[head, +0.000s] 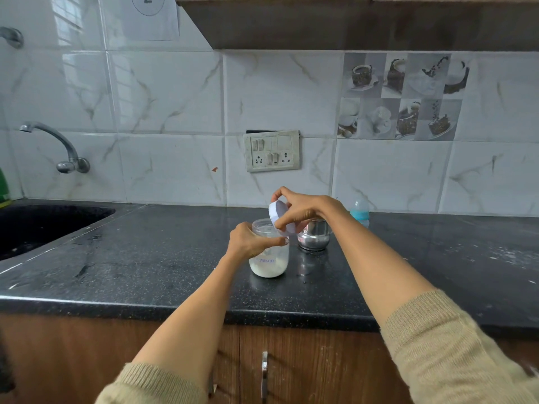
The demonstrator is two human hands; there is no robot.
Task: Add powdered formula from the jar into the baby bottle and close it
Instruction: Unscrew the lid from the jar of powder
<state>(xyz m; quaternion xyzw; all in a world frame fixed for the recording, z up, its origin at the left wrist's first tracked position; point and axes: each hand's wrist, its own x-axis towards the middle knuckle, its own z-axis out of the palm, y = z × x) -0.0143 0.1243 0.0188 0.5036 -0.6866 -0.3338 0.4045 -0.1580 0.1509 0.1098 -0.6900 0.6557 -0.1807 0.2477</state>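
Note:
A clear formula jar (269, 262) with white powder in its lower part stands on the black counter (163, 258). My left hand (249, 240) grips the jar around its upper half. My right hand (300, 209) holds the jar's white lid (276, 213), tilted on edge just above and right of the jar's open mouth. A baby bottle (360, 212) with a clear cap and light blue collar stands at the back, behind my right forearm, which partly hides it.
A small steel pot (314, 236) stands right behind the jar. A dark sink (43, 225) with a wall tap (55, 144) lies at the left. A switchboard (272, 150) is on the tiled wall. White powder dust marks the counter at the right.

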